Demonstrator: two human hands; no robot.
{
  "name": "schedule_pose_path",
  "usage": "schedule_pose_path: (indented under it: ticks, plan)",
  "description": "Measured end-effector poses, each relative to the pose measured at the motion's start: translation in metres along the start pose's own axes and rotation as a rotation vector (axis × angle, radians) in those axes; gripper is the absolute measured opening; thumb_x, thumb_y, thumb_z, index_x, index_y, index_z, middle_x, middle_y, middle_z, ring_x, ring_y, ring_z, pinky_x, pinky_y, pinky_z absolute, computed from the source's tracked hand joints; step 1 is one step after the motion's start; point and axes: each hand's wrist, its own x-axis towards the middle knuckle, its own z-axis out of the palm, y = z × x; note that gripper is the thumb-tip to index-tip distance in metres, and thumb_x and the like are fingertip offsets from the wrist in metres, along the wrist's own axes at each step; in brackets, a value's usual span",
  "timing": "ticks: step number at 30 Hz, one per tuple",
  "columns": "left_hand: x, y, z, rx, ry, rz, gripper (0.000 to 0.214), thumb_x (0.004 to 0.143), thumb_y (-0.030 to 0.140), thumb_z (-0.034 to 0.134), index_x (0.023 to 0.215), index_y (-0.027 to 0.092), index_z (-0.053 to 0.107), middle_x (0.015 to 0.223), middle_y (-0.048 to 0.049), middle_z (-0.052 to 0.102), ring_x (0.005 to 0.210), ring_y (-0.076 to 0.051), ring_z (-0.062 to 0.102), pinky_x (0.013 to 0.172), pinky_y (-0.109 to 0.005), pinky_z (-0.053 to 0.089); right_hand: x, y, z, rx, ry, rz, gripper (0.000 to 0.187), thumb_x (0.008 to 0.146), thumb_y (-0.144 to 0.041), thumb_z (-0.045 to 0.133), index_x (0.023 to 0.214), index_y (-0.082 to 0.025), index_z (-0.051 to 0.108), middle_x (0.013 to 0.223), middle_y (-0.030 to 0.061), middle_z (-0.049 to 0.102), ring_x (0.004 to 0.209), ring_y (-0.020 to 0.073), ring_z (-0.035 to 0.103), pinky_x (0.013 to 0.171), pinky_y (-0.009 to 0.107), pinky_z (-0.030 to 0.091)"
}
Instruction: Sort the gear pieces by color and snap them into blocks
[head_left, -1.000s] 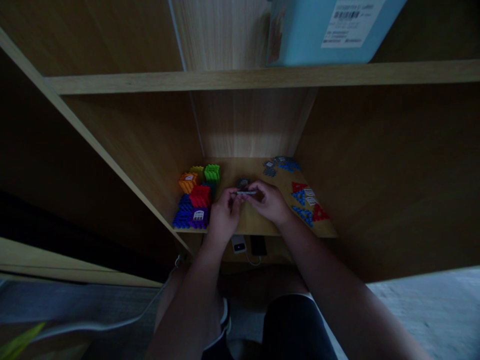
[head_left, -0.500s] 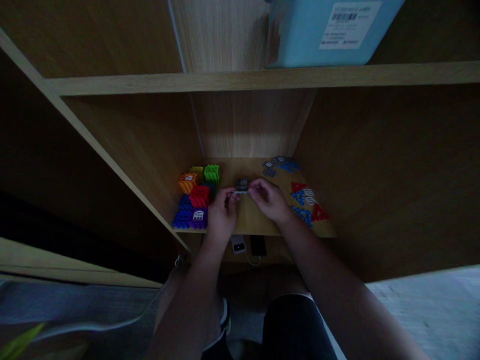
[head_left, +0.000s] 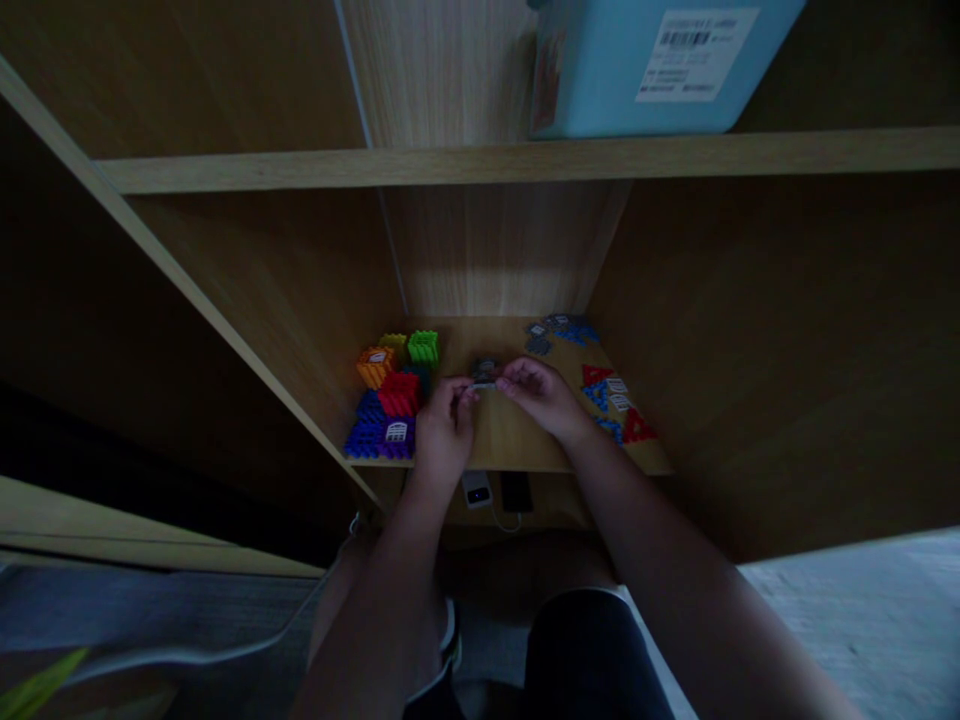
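Above the middle of the wooden shelf [head_left: 517, 440], my left hand [head_left: 448, 415] and my right hand [head_left: 538, 390] pinch a small grey interlocking tile [head_left: 484, 386] from its two sides. It is seen nearly edge-on. Right behind it is a dark grey piece [head_left: 486, 367]; whether the two are joined I cannot tell. Beside my left hand stand stacks of toothed plastic tiles: red [head_left: 400, 394], orange [head_left: 376, 367], green [head_left: 424, 348] and purple [head_left: 397, 434]. To the right of my right hand lie blue triangles [head_left: 595, 396] and red triangles [head_left: 639, 427].
Grey tiles [head_left: 538, 340] and more blue pieces [head_left: 577, 331] lie at the back right. Overhead, a light blue box [head_left: 637, 80] rests on the upper shelf [head_left: 480, 163]. Below are a white device [head_left: 476, 490] and a black device [head_left: 517, 491] with a cable.
My right hand has shifted slightly, its fingers now closer along the grey tile's edge. The right forearm covers more of the front blue triangle. Otherwise little differs.
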Motion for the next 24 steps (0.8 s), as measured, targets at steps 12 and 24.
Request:
schedule_pose_path:
  ticks: [12, 24]
  plan:
    - [-0.002, -0.002, 0.002, -0.057, 0.022, -0.014, 0.017, 0.110, 0.029, 0.058, 0.126, 0.025, 0.061, 0.114, -0.0064, 0.079, 0.105, -0.019, 0.079, 0.093, -0.033, 0.061, 0.000, -0.005, -0.001, 0.082, -0.094, 0.065, 0.048, 0.082, -0.067, 0.088, 0.085, -0.026, 0.062, 0.106, 0.0049, 0.080, 0.101, 0.0233, 0.076, 0.091, 0.040, 0.062]
    - [0.002, 0.011, 0.002, 0.099, -0.161, -0.057, 0.007, 0.107, 0.032, 0.060, 0.107, 0.025, 0.061, 0.085, 0.0014, 0.072, 0.074, -0.016, 0.071, 0.070, -0.027, 0.050, 0.014, 0.014, 0.001, -0.460, 0.285, -0.058, 0.038, 0.091, -0.061, 0.079, 0.094, -0.027, 0.064, 0.100, 0.0056, 0.077, 0.095, 0.0263, 0.071, 0.093, 0.043, 0.055]
